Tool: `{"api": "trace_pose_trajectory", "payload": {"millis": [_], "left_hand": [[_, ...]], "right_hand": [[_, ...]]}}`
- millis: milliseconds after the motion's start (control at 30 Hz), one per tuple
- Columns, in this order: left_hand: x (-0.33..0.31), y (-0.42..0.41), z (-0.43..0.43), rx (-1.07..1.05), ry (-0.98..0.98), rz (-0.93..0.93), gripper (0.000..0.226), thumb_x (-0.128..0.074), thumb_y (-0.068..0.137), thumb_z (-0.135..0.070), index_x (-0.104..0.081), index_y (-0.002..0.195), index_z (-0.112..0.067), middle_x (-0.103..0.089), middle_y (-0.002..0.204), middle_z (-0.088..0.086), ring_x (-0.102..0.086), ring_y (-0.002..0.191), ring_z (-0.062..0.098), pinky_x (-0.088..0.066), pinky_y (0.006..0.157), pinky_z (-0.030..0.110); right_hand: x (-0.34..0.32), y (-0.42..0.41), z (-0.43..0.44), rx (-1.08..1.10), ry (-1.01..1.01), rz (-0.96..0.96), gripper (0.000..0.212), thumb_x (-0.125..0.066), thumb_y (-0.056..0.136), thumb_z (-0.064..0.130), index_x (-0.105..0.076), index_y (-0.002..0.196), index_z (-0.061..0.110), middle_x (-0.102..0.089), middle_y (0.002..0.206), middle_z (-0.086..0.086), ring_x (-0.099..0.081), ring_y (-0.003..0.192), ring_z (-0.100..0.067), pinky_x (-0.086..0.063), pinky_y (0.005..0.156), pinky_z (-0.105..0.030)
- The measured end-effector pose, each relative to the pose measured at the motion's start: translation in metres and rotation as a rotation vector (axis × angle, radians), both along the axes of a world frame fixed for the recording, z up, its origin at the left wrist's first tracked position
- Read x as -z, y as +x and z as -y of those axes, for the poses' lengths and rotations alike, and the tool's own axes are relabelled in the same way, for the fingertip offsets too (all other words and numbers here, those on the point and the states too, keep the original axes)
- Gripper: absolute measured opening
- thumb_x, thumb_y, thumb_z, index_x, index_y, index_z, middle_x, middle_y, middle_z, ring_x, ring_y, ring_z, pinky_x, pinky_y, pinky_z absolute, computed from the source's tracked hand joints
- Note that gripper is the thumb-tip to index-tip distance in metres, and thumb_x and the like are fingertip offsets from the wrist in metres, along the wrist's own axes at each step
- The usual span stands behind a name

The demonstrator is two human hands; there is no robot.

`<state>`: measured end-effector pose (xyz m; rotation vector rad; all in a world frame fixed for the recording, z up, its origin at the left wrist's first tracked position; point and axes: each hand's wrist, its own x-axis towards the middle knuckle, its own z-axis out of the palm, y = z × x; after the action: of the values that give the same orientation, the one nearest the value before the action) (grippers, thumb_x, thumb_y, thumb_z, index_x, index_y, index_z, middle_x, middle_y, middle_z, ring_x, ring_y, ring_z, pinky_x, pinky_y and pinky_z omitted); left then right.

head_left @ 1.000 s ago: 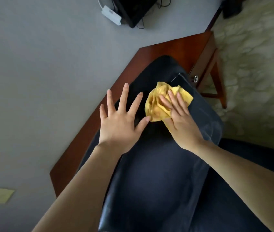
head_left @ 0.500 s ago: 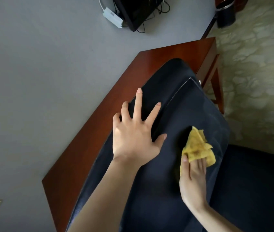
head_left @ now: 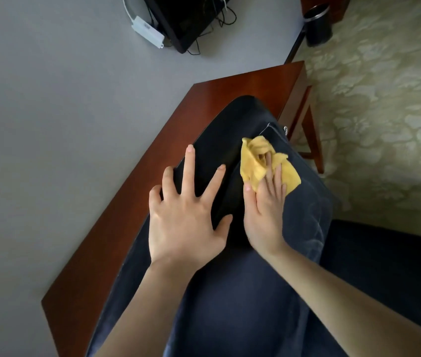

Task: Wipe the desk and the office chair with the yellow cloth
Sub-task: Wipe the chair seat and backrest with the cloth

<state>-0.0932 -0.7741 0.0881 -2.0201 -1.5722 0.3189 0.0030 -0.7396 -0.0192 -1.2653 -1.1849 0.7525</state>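
The dark navy office chair [head_left: 242, 292] fills the lower middle, its backrest top leaning against the reddish-brown wooden desk [head_left: 152, 176]. My left hand [head_left: 186, 217] lies flat on the backrest with fingers spread. Just to its right, my right hand [head_left: 266, 210] presses the crumpled yellow cloth [head_left: 258, 161] onto the upper backrest with straight fingers. Part of the cloth is hidden under those fingers.
A black monitor or screen [head_left: 186, 19] with cables and a white adapter [head_left: 147, 32] hangs on the grey wall [head_left: 62, 112] above the desk. A dark waste bin [head_left: 317, 24] stands on the patterned carpet [head_left: 384, 112] at the upper right. The chair seat [head_left: 397, 266] lies at lower right.
My right hand has pushed the yellow cloth back up the backrest toward its top edge, after sliding down half a second ago. My left hand stays flat on the chair.
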Motion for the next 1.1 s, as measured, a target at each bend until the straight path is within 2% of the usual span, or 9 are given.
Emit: {"api": "trace_pose_trajectory", "payload": {"millis": [167, 267, 433, 533, 633, 767, 900, 1000, 1100], "left_hand": [[0.001, 0.0, -0.001, 0.007, 0.039, -0.025, 0.076, -0.03, 0.082, -0.07, -0.01, 0.149, -0.042, 0.002, 0.16, 0.013, -0.03, 0.135, 0.043, -0.036, 0.101, 0.051], [0.002, 0.0, -0.001, 0.007, 0.043, -0.028, 0.075, -0.03, 0.083, -0.071, -0.008, 0.149, -0.042, 0.004, 0.16, 0.013, -0.028, 0.135, 0.043, -0.035, 0.101, 0.051], [0.003, 0.0, 0.001, 0.006, 0.033, -0.01, 0.076, -0.03, 0.083, -0.071, -0.005, 0.149, -0.043, 0.01, 0.16, 0.012, -0.022, 0.137, 0.042, -0.032, 0.103, 0.05], [0.002, -0.001, 0.0, 0.007, 0.033, -0.017, 0.077, -0.03, 0.083, -0.072, -0.004, 0.149, -0.042, 0.011, 0.159, 0.012, -0.022, 0.138, 0.042, -0.032, 0.104, 0.05], [0.002, 0.0, -0.001, 0.004, 0.04, -0.031, 0.077, -0.03, 0.082, -0.071, -0.006, 0.15, -0.042, 0.007, 0.16, 0.012, -0.025, 0.136, 0.041, -0.034, 0.102, 0.05], [0.001, 0.0, 0.0, -0.007, 0.045, -0.041, 0.076, -0.028, 0.082, -0.07, -0.008, 0.15, -0.041, 0.005, 0.16, 0.012, -0.026, 0.136, 0.042, -0.035, 0.101, 0.05], [0.001, 0.002, 0.001, -0.022, 0.034, -0.039, 0.076, -0.025, 0.081, -0.069, -0.007, 0.15, -0.042, 0.007, 0.16, 0.012, -0.025, 0.136, 0.042, -0.034, 0.102, 0.051], [0.001, 0.002, 0.002, -0.03, 0.03, -0.05, 0.076, -0.025, 0.083, -0.069, -0.004, 0.15, -0.042, 0.01, 0.16, 0.011, -0.023, 0.137, 0.041, -0.033, 0.101, 0.049], [0.0, 0.004, 0.002, -0.038, 0.021, -0.037, 0.073, -0.021, 0.084, -0.07, -0.008, 0.15, -0.041, 0.007, 0.16, 0.011, -0.025, 0.136, 0.042, -0.033, 0.101, 0.05]], "right_hand": [[-0.014, 0.02, -0.052, 0.113, -0.077, 0.061, 0.048, -0.03, 0.102, 0.029, -0.023, 0.149, 0.024, -0.011, 0.158, 0.009, 0.001, 0.146, -0.018, 0.002, 0.118, -0.041], [-0.01, 0.033, -0.07, 0.169, -0.147, 0.055, 0.05, -0.03, 0.101, 0.037, -0.025, 0.149, 0.021, -0.018, 0.157, 0.005, -0.009, 0.145, -0.019, -0.004, 0.118, -0.043], [0.028, 0.063, -0.084, 0.235, -0.469, -0.103, 0.053, -0.022, 0.101, 0.044, -0.032, 0.146, 0.017, -0.029, 0.154, -0.007, -0.02, 0.142, -0.025, -0.012, 0.116, -0.045], [0.064, 0.065, -0.062, 0.261, -0.393, -0.137, 0.049, -0.025, 0.103, 0.033, -0.03, 0.146, 0.009, -0.027, 0.153, -0.012, -0.019, 0.141, -0.026, -0.007, 0.116, -0.037], [0.104, 0.061, -0.029, 0.094, -0.563, -0.004, 0.057, -0.013, 0.104, 0.035, -0.02, 0.147, -0.002, -0.015, 0.155, -0.021, -0.007, 0.144, -0.029, 0.004, 0.114, -0.027], [0.119, 0.032, 0.026, 0.12, -0.467, -0.176, 0.05, -0.023, 0.104, 0.03, -0.017, 0.149, 0.01, -0.006, 0.159, -0.006, 0.001, 0.146, -0.02, 0.005, 0.118, -0.031], [0.119, 0.001, 0.087, -0.054, -0.569, -0.141, 0.055, -0.018, 0.102, 0.037, -0.026, 0.146, 0.006, -0.019, 0.155, -0.013, -0.011, 0.144, -0.026, -0.004, 0.117, -0.031], [0.091, -0.019, 0.112, 0.073, -0.38, -0.268, 0.04, -0.031, 0.099, 0.029, -0.026, 0.139, 0.03, -0.015, 0.147, 0.019, -0.011, 0.143, -0.018, -0.006, 0.118, -0.035], [0.066, -0.033, 0.12, 0.018, -0.329, -0.28, 0.045, -0.032, 0.099, 0.039, -0.018, 0.141, 0.036, -0.01, 0.155, 0.015, 0.002, 0.145, -0.011, -0.002, 0.119, -0.038]]}}
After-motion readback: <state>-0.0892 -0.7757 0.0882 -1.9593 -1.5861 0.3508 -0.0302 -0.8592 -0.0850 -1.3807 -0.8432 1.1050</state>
